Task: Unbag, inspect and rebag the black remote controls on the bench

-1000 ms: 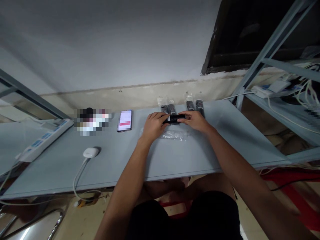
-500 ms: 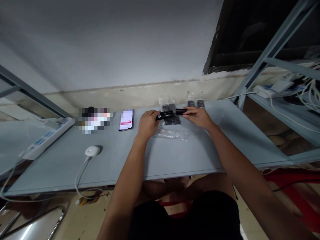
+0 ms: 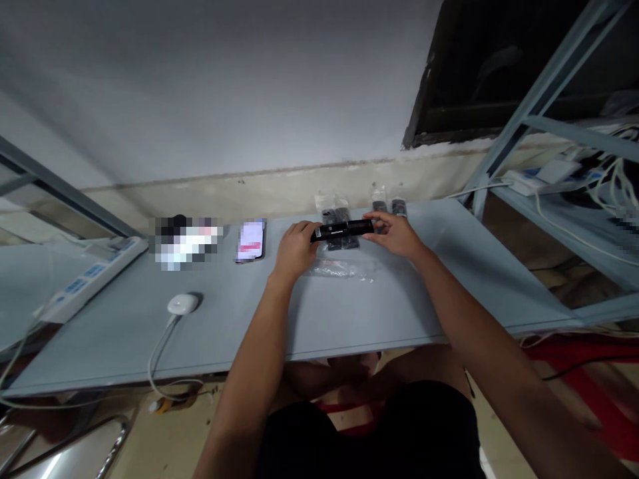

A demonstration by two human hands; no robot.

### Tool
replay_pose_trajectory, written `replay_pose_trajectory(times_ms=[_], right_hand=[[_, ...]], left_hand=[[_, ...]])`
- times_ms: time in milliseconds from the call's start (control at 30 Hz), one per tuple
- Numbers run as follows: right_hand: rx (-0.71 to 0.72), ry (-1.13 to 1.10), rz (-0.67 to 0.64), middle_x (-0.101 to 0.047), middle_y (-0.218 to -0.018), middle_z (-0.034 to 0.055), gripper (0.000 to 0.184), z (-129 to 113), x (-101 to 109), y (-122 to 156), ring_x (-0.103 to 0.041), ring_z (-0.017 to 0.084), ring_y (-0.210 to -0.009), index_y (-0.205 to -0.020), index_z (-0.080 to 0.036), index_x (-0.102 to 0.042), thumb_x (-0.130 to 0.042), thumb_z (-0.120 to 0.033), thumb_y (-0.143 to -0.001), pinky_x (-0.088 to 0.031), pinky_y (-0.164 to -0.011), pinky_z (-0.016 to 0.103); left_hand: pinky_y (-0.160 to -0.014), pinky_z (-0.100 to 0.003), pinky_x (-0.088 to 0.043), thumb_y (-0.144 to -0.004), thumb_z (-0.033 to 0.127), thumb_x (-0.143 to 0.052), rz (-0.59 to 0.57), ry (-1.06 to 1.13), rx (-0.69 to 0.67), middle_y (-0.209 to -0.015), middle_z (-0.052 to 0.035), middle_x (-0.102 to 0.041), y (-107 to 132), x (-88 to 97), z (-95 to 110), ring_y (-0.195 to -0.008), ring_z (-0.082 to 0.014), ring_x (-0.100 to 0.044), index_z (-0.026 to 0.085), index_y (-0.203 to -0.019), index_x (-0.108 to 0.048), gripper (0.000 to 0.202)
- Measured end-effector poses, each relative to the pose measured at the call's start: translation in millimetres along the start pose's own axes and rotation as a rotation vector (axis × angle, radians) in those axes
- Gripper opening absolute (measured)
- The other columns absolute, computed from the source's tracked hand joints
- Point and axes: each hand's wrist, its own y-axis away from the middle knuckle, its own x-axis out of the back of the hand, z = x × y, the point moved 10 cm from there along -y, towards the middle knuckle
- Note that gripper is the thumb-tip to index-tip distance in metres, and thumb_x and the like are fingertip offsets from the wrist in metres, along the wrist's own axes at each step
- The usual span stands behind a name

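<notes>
You hold a black remote control [image 3: 343,230] in front of you at 12 o'clock, just above the desk [image 3: 379,313]. It is a long, thin bar with a smooth hard shell and a small white label near its left end. Your left hand [image 3: 298,249] is on the left end, with the fingers [image 3: 304,228] pressed together and curled over the top. Your right hand [image 3: 394,234] is at the right end, and its fingers [image 3: 373,217] pinch the bar with the thumb. Holding both ends seems to keep the bar level and steady, and it leaves the middle open to see.

Right under your hands lies a soft, clear plastic bag [image 3: 339,269]. Just past the remote are bagged black remotes [image 3: 334,226], and two more [image 3: 398,207] sit near your right hand, all laid in a row by the wall [image 3: 249,86]. A phone [image 3: 250,241] lies flat at 11 o'clock, beside a blurred pile [image 3: 184,243]. A round white mouse [image 3: 182,304] with a white cord sits at 10 o'clock, and a white power strip [image 3: 94,279] is at 9 o'clock.
</notes>
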Motion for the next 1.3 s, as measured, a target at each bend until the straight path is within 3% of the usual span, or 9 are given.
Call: replay_pose_trajectory(times_ms=[167,433,600,800,1300], right_hand=[[0.010,0.006,0.003,-0.076,-0.094,0.0048,0.057,1.0,0.0,0.2,-0.051,0.012,-0.058,-0.129,-0.026,-0.077,-0.091,-0.034,-0.075,-0.049,-0.057,0.028],[0.044,0.047,-0.018,-0.076,-0.101,0.0059,0.056,4.2,-3.8,-1.0,-0.064,0.018,-0.074,-0.132,-0.028,-0.075,-0.089,-0.030,-0.077,-0.057,-0.069,0.034],[0.019,0.063,-0.015,-0.075,-0.096,0.0050,0.058,3.5,-3.7,0.1,-0.055,0.013,-0.059,-0.133,-0.026,-0.075,-0.089,-0.030,-0.077,-0.054,-0.062,0.032],[0.024,0.070,-0.023,-0.075,-0.093,0.0040,0.057,3.7,-4.8,0.4,-0.052,0.012,-0.057,-0.133,-0.026,-0.076,-0.088,-0.032,-0.077,-0.051,-0.057,0.029],[0.016,0.086,-0.029,-0.074,-0.095,0.0053,0.055,2.4,-4.9,1.6,-0.059,0.015,-0.063,-0.132,-0.027,-0.076,-0.087,-0.029,-0.078,-0.056,-0.063,0.033]], left_hand=[[-0.107,-0.049,-0.053,-0.092,0.014,-0.068,0.001,0.005,-0.010,-0.127,-0.0105,-0.072,-0.3,0.7,2.9,-0.119,-0.0313,-0.064,0.022,-0.132,-0.068,0.042],[-0.107,-0.049,-0.053,-0.090,0.014,-0.069,0.002,0.004,-0.009,-0.127,-0.0103,-0.072,-0.6,0.2,1.9,-0.120,-0.0316,-0.063,0.022,-0.132,-0.068,0.043],[-0.107,-0.048,-0.053,-0.091,0.015,-0.069,0.001,0.003,-0.010,-0.127,-0.0098,-0.072,-0.2,-1.2,0.5,-0.119,-0.0308,-0.063,0.024,-0.132,-0.068,0.042],[-0.107,-0.048,-0.053,-0.090,0.015,-0.070,-0.002,0.005,-0.010,-0.126,-0.0100,-0.072,-0.4,-3.5,-0.9,-0.118,-0.0315,-0.064,0.023,-0.132,-0.069,0.043],[-0.107,-0.049,-0.053,-0.091,0.015,-0.068,-0.026,0.004,0.006,-0.127,-0.0104,-0.072,-0.6,-4.4,-0.4,-0.118,-0.0317,-0.064,0.023,-0.132,-0.069,0.042]])
